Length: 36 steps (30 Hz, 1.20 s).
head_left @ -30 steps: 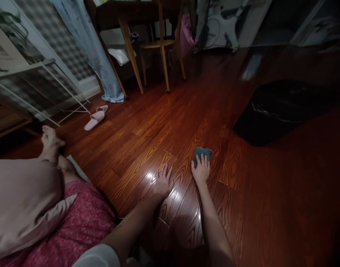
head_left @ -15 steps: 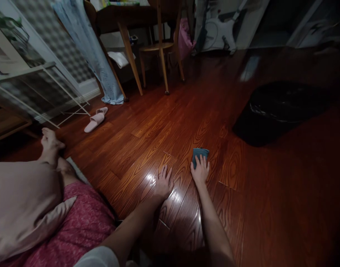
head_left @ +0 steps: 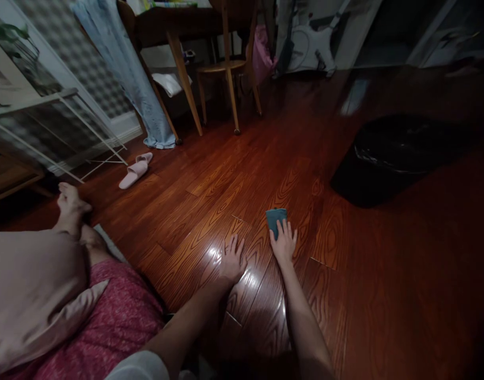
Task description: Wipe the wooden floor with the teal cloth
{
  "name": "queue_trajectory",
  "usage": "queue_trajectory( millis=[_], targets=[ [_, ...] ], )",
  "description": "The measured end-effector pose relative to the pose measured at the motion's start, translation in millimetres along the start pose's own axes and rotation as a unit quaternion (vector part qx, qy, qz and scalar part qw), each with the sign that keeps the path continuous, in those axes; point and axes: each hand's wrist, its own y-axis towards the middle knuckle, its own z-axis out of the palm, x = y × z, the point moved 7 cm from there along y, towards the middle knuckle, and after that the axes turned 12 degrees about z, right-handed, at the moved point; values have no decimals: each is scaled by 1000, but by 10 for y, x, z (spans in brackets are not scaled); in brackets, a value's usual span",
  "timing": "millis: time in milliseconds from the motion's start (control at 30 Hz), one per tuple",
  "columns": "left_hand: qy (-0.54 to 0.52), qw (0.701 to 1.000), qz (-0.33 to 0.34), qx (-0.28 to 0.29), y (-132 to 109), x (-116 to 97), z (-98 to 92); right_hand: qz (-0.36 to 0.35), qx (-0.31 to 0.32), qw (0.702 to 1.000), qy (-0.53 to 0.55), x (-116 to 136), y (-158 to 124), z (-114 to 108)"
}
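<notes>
A folded teal cloth [head_left: 276, 219] lies on the glossy reddish-brown wood floor [head_left: 221, 184]. My right hand [head_left: 284, 243] rests palm down over the near right part of the cloth, its fingers spread. The far and left parts of the cloth show beyond the fingers; the rest is hidden beneath the hand. To the left, my left hand [head_left: 233, 259] lies flat on the bare floor with fingers apart, holding nothing. A ring seems to sit on one of its fingers.
A black-lined bin [head_left: 368, 174] stands at right. A chair [head_left: 229, 79] and a table [head_left: 178, 79] are ahead, with pale pink slippers [head_left: 134, 174] nearer left. Another person's foot [head_left: 69, 198] and a pinkish cushion [head_left: 31, 285] are at left.
The teal cloth has slid and turned slightly leftward under my right hand, so more of it shows left of the fingers. My left hand stays in place.
</notes>
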Motion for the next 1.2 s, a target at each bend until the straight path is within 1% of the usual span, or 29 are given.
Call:
queue_trajectory(
  millis=[33, 100, 233, 300, 333, 367, 467, 500, 533, 600, 667, 733, 833, 900, 967, 1000, 1067, 1133, 1200],
  targets=[
    [-1, 1000, 0, 0, 0, -1, -2, 4, -4, 1000, 0, -10, 3, -6],
    [-3, 1000, 0, 1, 1, -6, -2, -18, 12, 1000, 8, 53, -10, -2],
    [-2, 1000, 2, 2, 2, -14, -3, -129, 100, 986, 32, 360, -122, 55],
    [0, 1000, 2, 3, 1, -10, -6, -160, 122, 979, 34, 449, -166, 72],
    [0, 1000, 2, 4, 1, -7, -8, -155, 115, 981, 32, 445, -161, 67],
    [1, 1000, 1, 5, 1, -4, -9, -134, 97, 986, 27, 406, -136, 49],
    [-1, 1000, 1, 5, -2, 3, -10, -31, 15, 999, 9, 172, -28, -51],
    [-1, 1000, 1, 4, -3, 3, -9, -9, -2, 1000, 4, 108, -3, -80],
    [-1, 1000, 1, 2, -4, 3, -7, -5, -5, 1000, 0, 79, 13, -96],
    [-1, 1000, 1, 2, -5, -1, 0, -48, 28, 998, -8, 130, 11, -85],
    [1, 1000, 2, 4, -5, -4, 7, -114, 82, 990, -15, 266, -43, -52],
    [4, 1000, 0, 7, -5, -3, 7, -159, 125, 979, -23, 407, -117, -26],
    [7, 1000, 0, 10, -2, -2, 1, -194, 158, 968, -25, 572, -212, 12],
    [7, 1000, 0, 10, 0, -3, -5, -205, 159, 965, -24, 609, -239, 38],
    [4, 1000, 0, 11, 2, -4, -7, -188, 137, 972, -29, 538, -205, 47],
    [3, 1000, 0, 12, 2, -4, -7, -163, 116, 979, -35, 455, -162, 37],
    [1, 1000, 1, 13, 4, -7, -6, -84, 62, 993, -52, 217, -51, -12],
    [-2, 1000, 3, 12, 4, -10, -1, 1, 16, 998, -68, -18, 35, -76],
    [-6, 1000, 5, 8, 1, -10, 6, 45, 2, 996, -78, -115, 58, -101]
  ],
)
